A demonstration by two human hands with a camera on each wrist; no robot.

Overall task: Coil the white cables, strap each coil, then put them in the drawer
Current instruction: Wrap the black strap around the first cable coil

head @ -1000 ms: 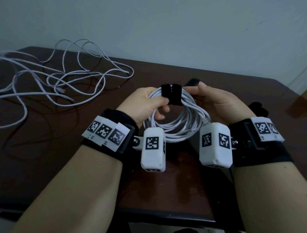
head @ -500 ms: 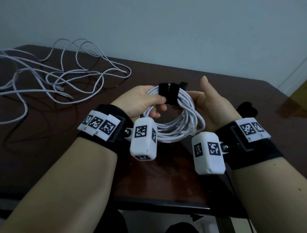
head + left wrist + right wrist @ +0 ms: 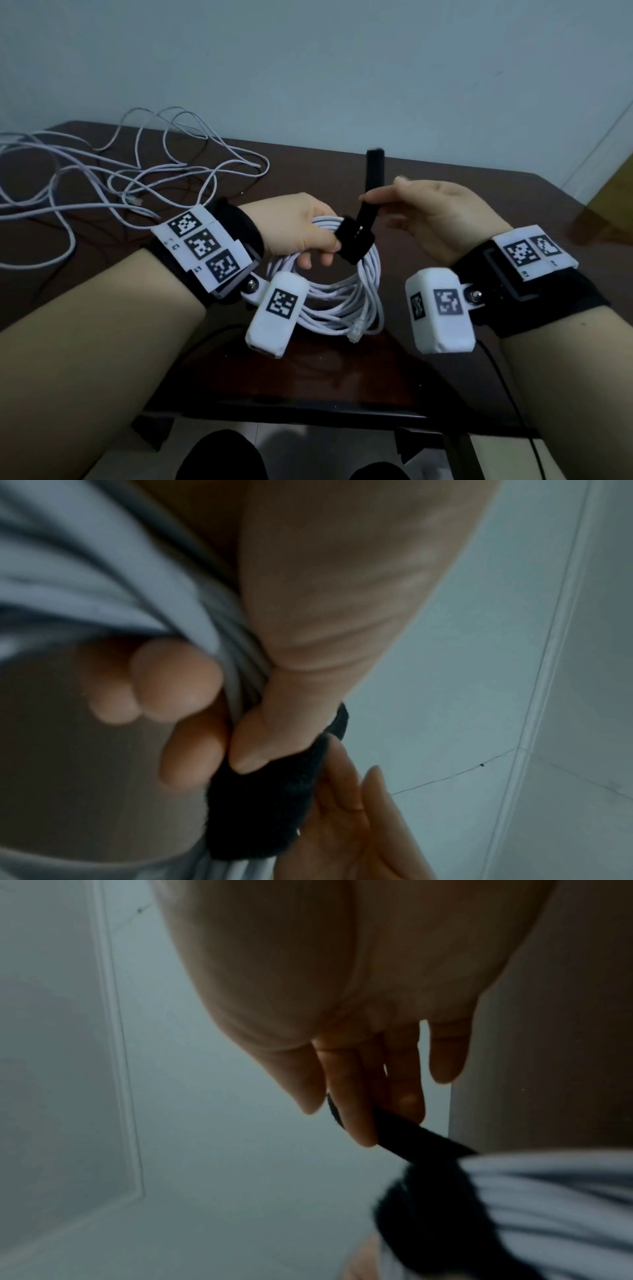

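My left hand (image 3: 310, 236) grips a coil of white cable (image 3: 346, 301) at its top, thumb pressed on the black strap (image 3: 354, 245) wrapped around the strands. The coil hangs above the dark wooden table (image 3: 428, 192), its plug end (image 3: 356, 331) dangling at the bottom. My right hand (image 3: 421, 212) pinches the strap's free tail (image 3: 373, 178) between thumb and fingers and holds it up, away from the coil. The left wrist view shows the thumb on the strap (image 3: 270, 799) over the cable strands (image 3: 103, 588). In the right wrist view the fingers (image 3: 356, 1118) hold the strap tail (image 3: 421, 1137).
A loose tangle of white cable (image 3: 113, 181) lies spread over the table's far left. A small black object (image 3: 627, 236) sits at the table's right edge. The table's front edge (image 3: 308, 407) runs just below my wrists, with the floor beneath.
My right hand, which was open beside the coil, has taken the strap's tail and pulled it up off the wrap. The coil has tilted and dropped slightly in my left hand.
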